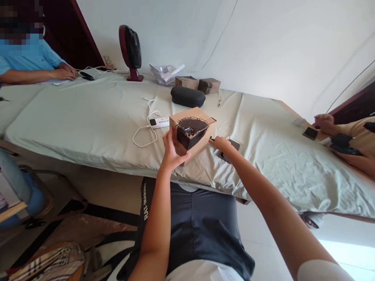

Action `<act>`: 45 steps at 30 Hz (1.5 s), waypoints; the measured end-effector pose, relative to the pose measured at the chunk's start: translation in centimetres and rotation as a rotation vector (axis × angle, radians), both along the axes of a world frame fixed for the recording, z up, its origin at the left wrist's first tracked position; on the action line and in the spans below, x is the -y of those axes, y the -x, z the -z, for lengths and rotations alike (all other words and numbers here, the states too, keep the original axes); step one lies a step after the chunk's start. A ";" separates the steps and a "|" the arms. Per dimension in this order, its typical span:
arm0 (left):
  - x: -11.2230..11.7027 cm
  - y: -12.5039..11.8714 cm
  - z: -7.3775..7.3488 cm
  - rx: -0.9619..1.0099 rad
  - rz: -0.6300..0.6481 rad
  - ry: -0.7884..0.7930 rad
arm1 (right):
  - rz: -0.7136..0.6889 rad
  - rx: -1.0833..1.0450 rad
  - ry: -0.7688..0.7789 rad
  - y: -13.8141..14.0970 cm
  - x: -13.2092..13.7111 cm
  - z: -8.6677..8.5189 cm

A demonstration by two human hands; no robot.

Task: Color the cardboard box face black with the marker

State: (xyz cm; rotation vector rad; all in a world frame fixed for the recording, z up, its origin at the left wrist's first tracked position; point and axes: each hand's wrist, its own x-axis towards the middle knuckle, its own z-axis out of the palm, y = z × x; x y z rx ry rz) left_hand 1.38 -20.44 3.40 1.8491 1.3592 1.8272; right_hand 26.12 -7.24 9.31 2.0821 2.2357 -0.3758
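A small cardboard box (191,132) is tilted up over the table's front edge. A large dark scribbled patch covers part of its top and near side, with loose looping lines at the border. My left hand (172,152) grips the box at its left and lower side, thumb across the near face. At the box's right side, my right hand (222,143) is closed around a thin black pen (212,138), of which only the dark end shows. Partly behind my right wrist lies a dark flat phone-like object (234,144).
Behind the box sit a black hard case (188,96) and two dark-marked boxes (209,86). A white power strip (159,122) with its cable lies left. Farther back stand a fan (131,50) and a plastic basket (165,76). People sit at both ends.
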 end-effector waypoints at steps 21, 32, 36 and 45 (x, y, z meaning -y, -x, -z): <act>3.5 -5.7 -7.9 -0.226 -0.312 0.208 | -0.574 -0.905 -0.719 0.4 15.6 -10.8; 3.4 -6.2 -7.9 -0.154 -0.432 0.211 | -0.573 -0.760 -0.851 2.4 14.8 -9.0; 3.1 -6.0 -7.6 -0.131 -0.432 0.216 | -0.533 -0.774 -0.901 1.7 14.8 -8.7; 3.0 -4.5 -7.0 -0.054 -0.341 0.217 | -0.503 -0.998 -0.743 1.2 13.0 -7.3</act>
